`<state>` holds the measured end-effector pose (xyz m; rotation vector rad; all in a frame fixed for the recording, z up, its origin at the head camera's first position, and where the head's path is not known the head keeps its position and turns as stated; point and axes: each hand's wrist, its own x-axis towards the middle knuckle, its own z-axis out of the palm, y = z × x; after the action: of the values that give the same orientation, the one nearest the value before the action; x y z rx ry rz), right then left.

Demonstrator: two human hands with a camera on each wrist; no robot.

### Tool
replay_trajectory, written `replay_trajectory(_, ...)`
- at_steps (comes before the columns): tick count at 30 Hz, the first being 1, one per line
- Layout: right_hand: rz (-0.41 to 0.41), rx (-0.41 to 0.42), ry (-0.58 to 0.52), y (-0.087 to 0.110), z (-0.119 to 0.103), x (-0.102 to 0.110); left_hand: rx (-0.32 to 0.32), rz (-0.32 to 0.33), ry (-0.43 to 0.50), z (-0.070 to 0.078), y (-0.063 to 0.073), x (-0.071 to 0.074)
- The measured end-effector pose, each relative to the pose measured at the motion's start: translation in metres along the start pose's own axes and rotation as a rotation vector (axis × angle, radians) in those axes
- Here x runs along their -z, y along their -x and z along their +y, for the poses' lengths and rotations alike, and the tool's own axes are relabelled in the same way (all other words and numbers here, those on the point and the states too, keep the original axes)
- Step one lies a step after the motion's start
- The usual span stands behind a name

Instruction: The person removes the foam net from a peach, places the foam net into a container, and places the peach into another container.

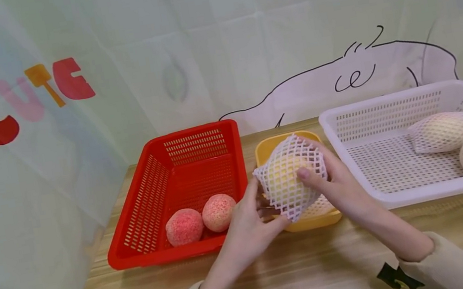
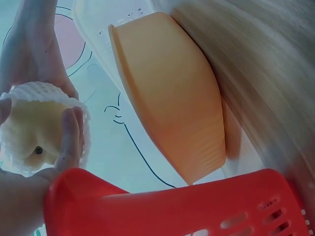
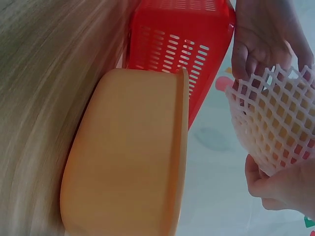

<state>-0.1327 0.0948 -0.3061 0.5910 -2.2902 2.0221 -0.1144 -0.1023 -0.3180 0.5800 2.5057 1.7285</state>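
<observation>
A yellow fruit in a white foam net (image 1: 291, 175) is held up between both hands, above a small yellow-orange tub (image 1: 314, 223). My left hand (image 1: 245, 220) grips it from the left and below, its fingers at the net's edge. From the right, my right hand (image 1: 339, 183) holds the netted fruit, the thumb pressed on its near side. In the left wrist view the net's open end shows the fruit's pale yellow underside (image 2: 34, 130) with a dark spot. More white netting (image 1: 316, 208) shows inside the tub, partly hidden behind the hands and fruit.
On the left stands a red basket (image 1: 140, 260) with two pinkish-red round fruits (image 1: 184, 226) near its front wall. A white basket (image 1: 379, 161) at the right holds two yellow fruits in foam nets (image 1: 445, 131). Behind the wooden table (image 1: 324, 271) hangs a printed cloth (image 1: 197, 43).
</observation>
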Motion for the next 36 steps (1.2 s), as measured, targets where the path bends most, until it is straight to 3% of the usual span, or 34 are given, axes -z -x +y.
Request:
replay_trajectory(12, -0.037, -0.034, -0.061, 0.000, -0.004, -0.001, 0.015, 0.017, -0.020, 0.000, 0.000, 0.000)
replay_trajectory(24, -0.034, 0.014, -0.168, 0.001, -0.006, 0.002, -0.011, 0.035, -0.022, 0.000, 0.000, 0.000)
replay_trajectory(32, 0.011, 0.032, -0.155, -0.001, -0.005, 0.005, 0.001, 0.053, 0.003, 0.004, 0.001, 0.003)
replay_trajectory(36, 0.035, 0.014, -0.096, 0.000, -0.006, 0.009, -0.009, 0.068, 0.031, 0.006, 0.003, 0.005)
